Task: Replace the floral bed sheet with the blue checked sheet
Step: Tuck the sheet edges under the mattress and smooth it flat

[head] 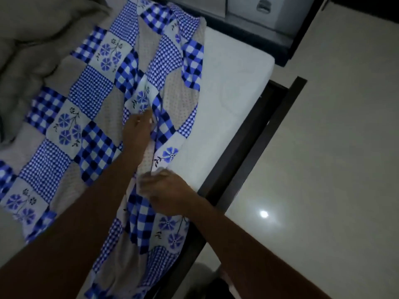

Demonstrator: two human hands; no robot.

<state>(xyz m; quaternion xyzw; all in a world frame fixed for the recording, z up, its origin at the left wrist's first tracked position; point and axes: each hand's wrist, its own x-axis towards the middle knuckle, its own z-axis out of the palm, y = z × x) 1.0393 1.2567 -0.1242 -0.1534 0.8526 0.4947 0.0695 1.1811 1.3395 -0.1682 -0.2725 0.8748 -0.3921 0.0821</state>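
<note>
The blue checked sheet [90,98], a patchwork of blue checks, flower squares and beige dotted squares, lies partly spread over the bed, with its right edge bunched in folds. My left hand [138,130] reaches across and grips a raised fold of the sheet near its middle. Closer to me, my right hand [170,190] grips the bunched edge by the bed's side. To the right of the sheet the white mattress [233,83] lies bare. No floral sheet is plainly visible.
A grey crumpled blanket or duvet [36,39] is heaped at the far left of the bed. The dark wooden bed frame [248,134] runs along the right side. Beyond it is glossy pale floor [323,169]. A pale cabinet [259,9] stands at the top.
</note>
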